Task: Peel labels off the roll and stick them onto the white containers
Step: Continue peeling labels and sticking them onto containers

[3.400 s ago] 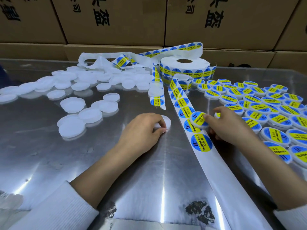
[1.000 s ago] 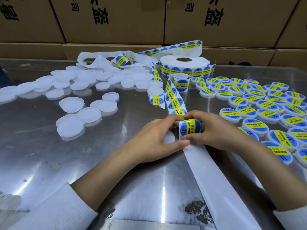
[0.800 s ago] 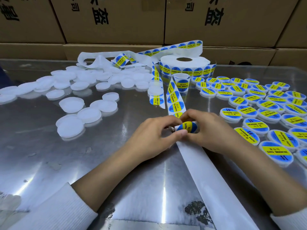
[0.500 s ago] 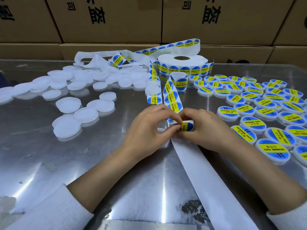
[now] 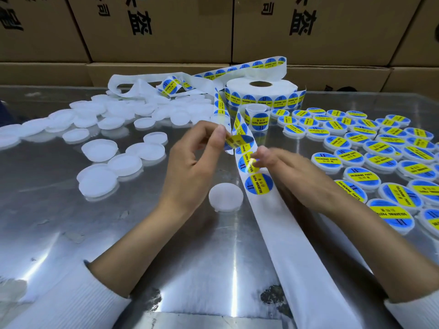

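Both hands have lifted apart since half a second ago, uncovering a bare round white plastic container [image 5: 226,197] on the steel table. Beyond it, left hand [image 5: 195,159] pinches a peeled blue-and-yellow round label [image 5: 238,140]; right hand [image 5: 291,170], blurred, holds the white backing strip [image 5: 280,219]; farther back sits the label roll [image 5: 261,93].

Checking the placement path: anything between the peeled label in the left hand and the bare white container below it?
Nothing visible. The left hand pinches the label in the air; the container sits uncovered on the table, the backing strip alongside.

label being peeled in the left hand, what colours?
Blue round label with a yellow band, pinched by the left hand. Head view.
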